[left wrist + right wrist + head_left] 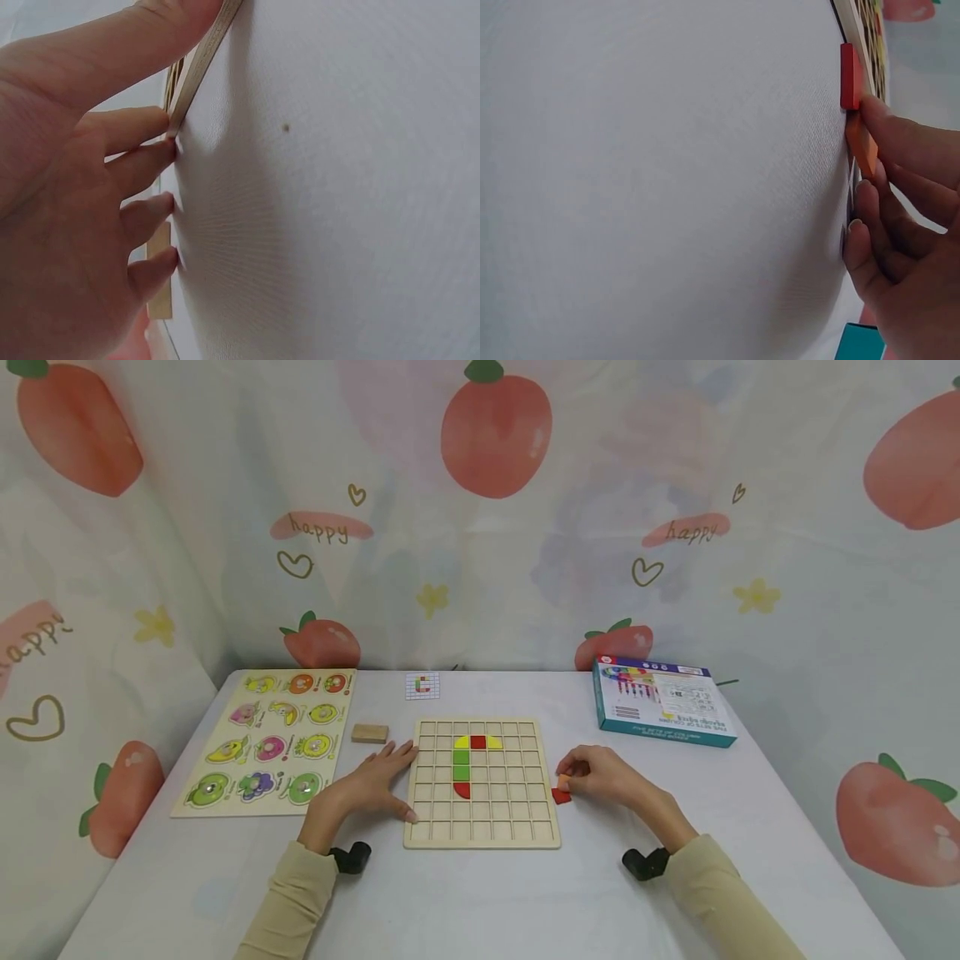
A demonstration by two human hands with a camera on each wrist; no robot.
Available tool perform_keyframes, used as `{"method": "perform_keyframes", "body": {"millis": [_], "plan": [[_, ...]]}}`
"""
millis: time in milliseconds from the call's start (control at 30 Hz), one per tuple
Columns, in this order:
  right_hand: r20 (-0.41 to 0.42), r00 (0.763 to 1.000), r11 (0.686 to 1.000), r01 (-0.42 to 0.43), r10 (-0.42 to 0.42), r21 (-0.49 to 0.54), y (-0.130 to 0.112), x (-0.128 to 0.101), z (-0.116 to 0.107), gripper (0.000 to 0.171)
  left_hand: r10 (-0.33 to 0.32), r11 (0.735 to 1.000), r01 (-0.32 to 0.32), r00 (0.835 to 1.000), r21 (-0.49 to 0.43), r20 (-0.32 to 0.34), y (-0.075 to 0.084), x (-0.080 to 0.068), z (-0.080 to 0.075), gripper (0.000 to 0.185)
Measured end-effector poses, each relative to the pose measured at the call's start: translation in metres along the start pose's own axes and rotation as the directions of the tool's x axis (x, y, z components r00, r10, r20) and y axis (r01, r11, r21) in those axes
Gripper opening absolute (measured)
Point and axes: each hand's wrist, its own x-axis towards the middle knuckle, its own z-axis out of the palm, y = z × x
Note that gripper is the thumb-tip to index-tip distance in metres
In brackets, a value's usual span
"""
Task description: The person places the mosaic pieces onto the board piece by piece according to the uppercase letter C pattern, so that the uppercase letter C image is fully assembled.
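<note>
- Six tiles seated so far on the grid board in the head view: yellow, red, yellow along a row, two green below, a red half-round under those; most cells bare, so early going by the look of it.
- Left wrist view: left hand flat, fingers straight, pressing the tabletop against the board's left edge.
- Right wrist view: right hand pinching an orange tile just right of the board, a red tile lying beside it, unplaced.
</note>
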Motion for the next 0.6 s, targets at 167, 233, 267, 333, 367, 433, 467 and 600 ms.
{"method": "perform_keyframes", "body": {"millis": [167, 233, 267, 333, 367, 433, 467, 600], "plan": [[0.001, 1.0, 1.0, 0.008, -0.008, 0.026, -0.001, -0.001, 0.0, 0.015, -0.004, 1.0, 0.004, 1.0, 0.005, -0.005, 0.001, 0.001, 0.0, 0.111], [-0.003, 1.0, 0.999, 0.018, -0.018, 0.03, 0.0, -0.002, 0.0, 0.014, -0.009, 1.0, 0.009, 1.0, -0.001, -0.004, 0.002, 0.002, 0.0, 0.111], [-0.006, 1.0, 0.999, 0.029, -0.029, 0.03, 0.0, -0.002, 0.0, 0.013, -0.013, 1.0, 0.013, 1.0, -0.008, -0.004, 0.003, 0.002, 0.0, 0.111], [-0.024, 0.999, 0.999, 0.041, -0.04, 0.031, -0.001, -0.003, -0.001, 0.012, -0.023, 1.0, 0.023, 1.0, -0.014, -0.006, 0.005, 0.004, 0.0, 0.111], [-0.032, 0.998, 0.998, 0.054, -0.053, 0.027, -0.002, -0.003, -0.001, 0.012, -0.027, 1.0, 0.026, 1.0, -0.015, -0.006, 0.006, 0.004, 0.0, 0.111], [-0.054, 0.995, 0.996, 0.081, -0.08, 0.022, -0.004, -0.003, -0.001, 0.011, -0.027, 1.0, 0.027, 1.0, -0.011, -0.006, 0.006, 0.004, 0.0, 0.111], [-0.064, 0.994, 0.995, 0.094, -0.093, 0.021, -0.005, -0.002, 0.0, 0.011, -0.023, 1.0, 0.023, 1.0, -0.008, -0.005, 0.006, 0.004, 0.0, 0.111], [-0.083, 0.988, 0.99, 0.134, -0.131, 0.033, -0.013, 0.001, 0.005, 0.011, 0.002, 1.0, -0.002, 1.0, 0.011, 0.001, 0.003, 0.001, 0.0, 0.11]]}}
